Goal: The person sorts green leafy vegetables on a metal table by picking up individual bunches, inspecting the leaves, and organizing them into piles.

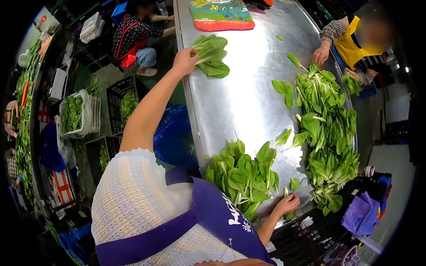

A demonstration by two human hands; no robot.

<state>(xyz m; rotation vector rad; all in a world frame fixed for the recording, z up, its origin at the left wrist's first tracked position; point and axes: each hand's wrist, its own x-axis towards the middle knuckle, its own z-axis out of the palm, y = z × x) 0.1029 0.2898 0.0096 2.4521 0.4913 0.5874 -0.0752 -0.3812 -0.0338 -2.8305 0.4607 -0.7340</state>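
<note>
My left hand [186,60] pinches the stems of a small bunch of leafy greens [213,55]; its leaves fan out over the left edge of the steel table [246,96]. Lower right, near the table's front edge, my right hand [287,205] is closed around a single leafy green [290,216], whose pale stem end pokes out above the fingers. Close to my apron lies a loose heap of leafy greens [244,176], between my two arms. A single loose leaf [294,184] rests just above my right hand.
A long pile of greens [327,133] runs along the right side, where a co-worker in a yellow apron [347,40] handles leaves. A printed bag [221,15] lies at the far end. On the left are another crouching person [136,40], a white basket [96,113] and black crates [111,113].
</note>
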